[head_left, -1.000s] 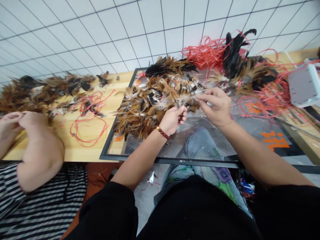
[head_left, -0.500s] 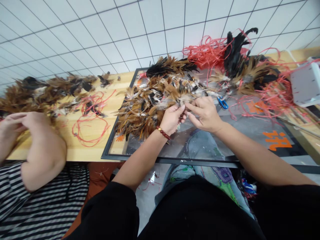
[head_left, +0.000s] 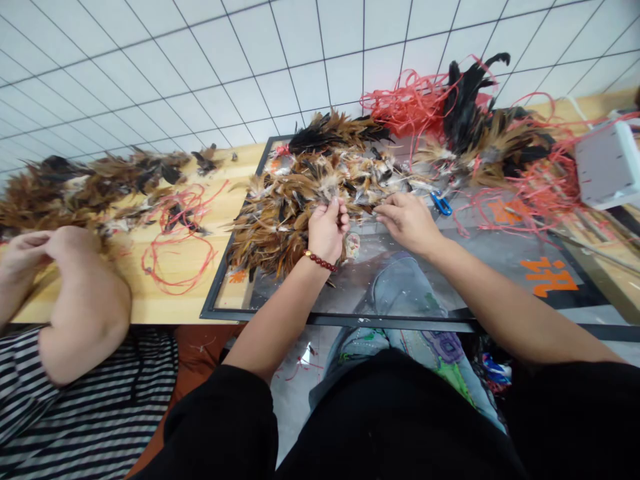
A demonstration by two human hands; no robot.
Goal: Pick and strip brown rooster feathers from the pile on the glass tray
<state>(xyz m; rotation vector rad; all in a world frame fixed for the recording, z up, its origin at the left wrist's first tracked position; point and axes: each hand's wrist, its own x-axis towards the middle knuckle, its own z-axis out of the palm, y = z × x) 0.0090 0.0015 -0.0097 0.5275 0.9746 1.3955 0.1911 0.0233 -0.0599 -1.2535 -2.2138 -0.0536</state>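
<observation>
My left hand (head_left: 327, 232), with a dark red bead bracelet on its wrist, is closed on a small bunch of feathers (head_left: 329, 185) whose fluffy tips stick up past the thumb. Just right of it, apart from it, my right hand (head_left: 409, 223) has thumb and fingers pinched together; whatever is between them is too small to make out. Both hands are over a glass-like panel at the front of a pile of brown feathers (head_left: 275, 233). A small blue-handled tool (head_left: 441, 203) lies beside my right hand.
Red plastic strands (head_left: 413, 103) are heaped at the back, beside long black feathers (head_left: 467, 107). The black-framed panel (head_left: 345, 322) lies on a wooden table (head_left: 175, 307). At right stands a white box (head_left: 607, 163). At left, a co-worker's hands (head_left: 45, 250) are by more feathers (head_left: 90, 187).
My hands have drawn apart. The left has moved slightly left and turned upward with the feathers showing above it; the right has moved a little away, still pinched. The view has shifted slightly.
</observation>
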